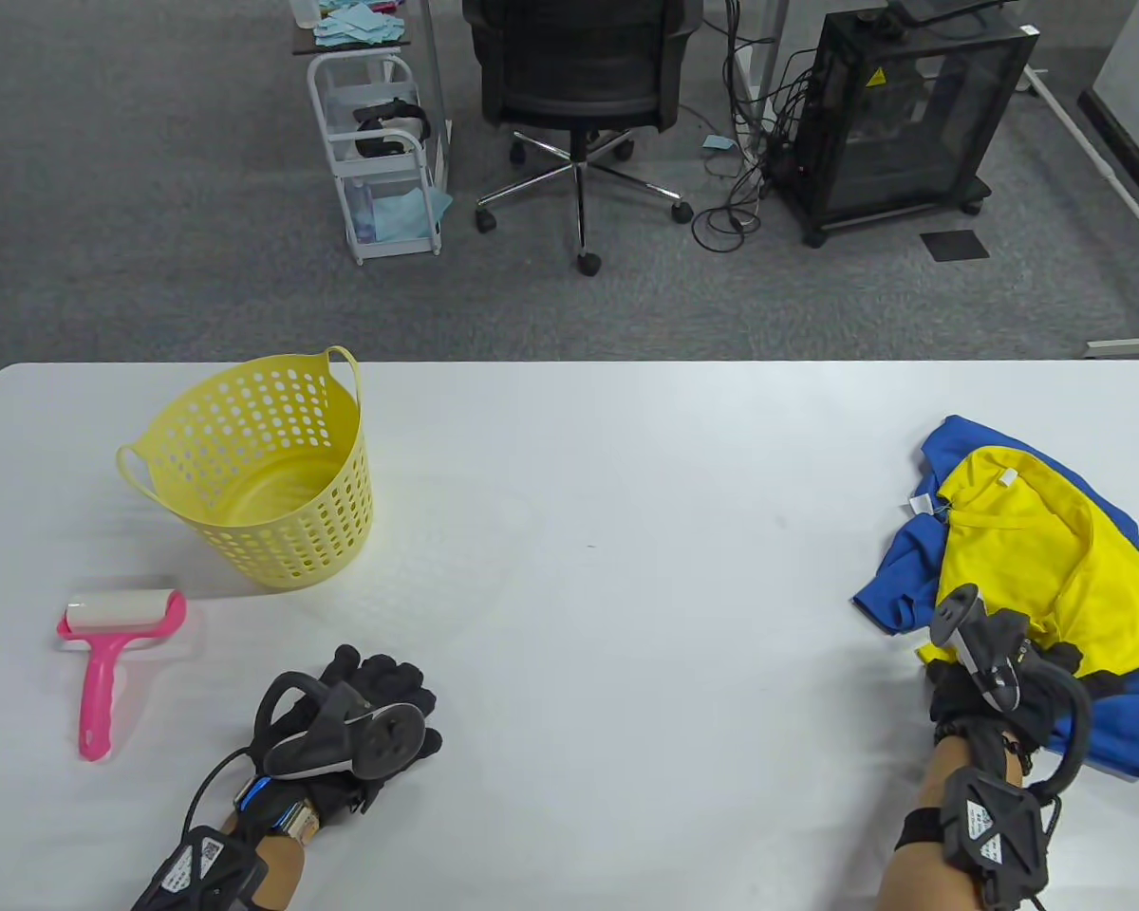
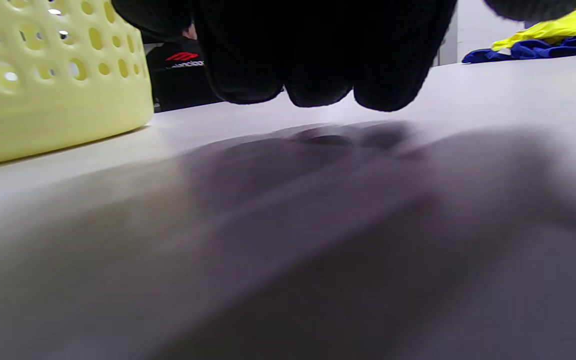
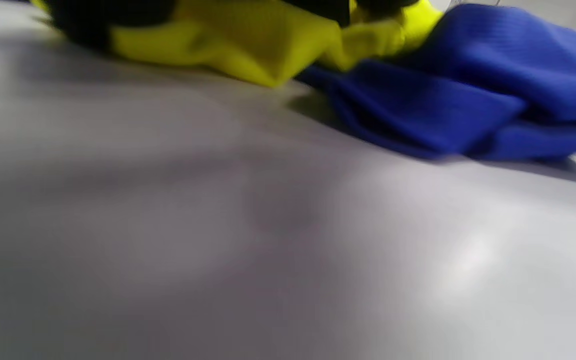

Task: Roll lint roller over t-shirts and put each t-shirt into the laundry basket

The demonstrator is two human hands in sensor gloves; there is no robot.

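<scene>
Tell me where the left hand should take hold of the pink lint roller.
Grip the pink plastic lint roller by its long handle, coming from above. The handle points toward the person, the white sticky roll lies crosswise at the far end, and the left hand, resting empty nearby, is nearest.

Right hand (image 1: pixel 992 678) grips near edge of yellow t-shirt (image 1: pixel 1035 550) lying atop blue t-shirt (image 1: pixel 1125 726) at table's (image 1: pixel 626 531) right. Left hand (image 1: pixel 361 721) rests on table, fingers relaxed. Yellow laundry basket (image 1: pixel 256 474) upright far left; pink lint roller (image 1: pixel 114 645) lies just in front.
</scene>
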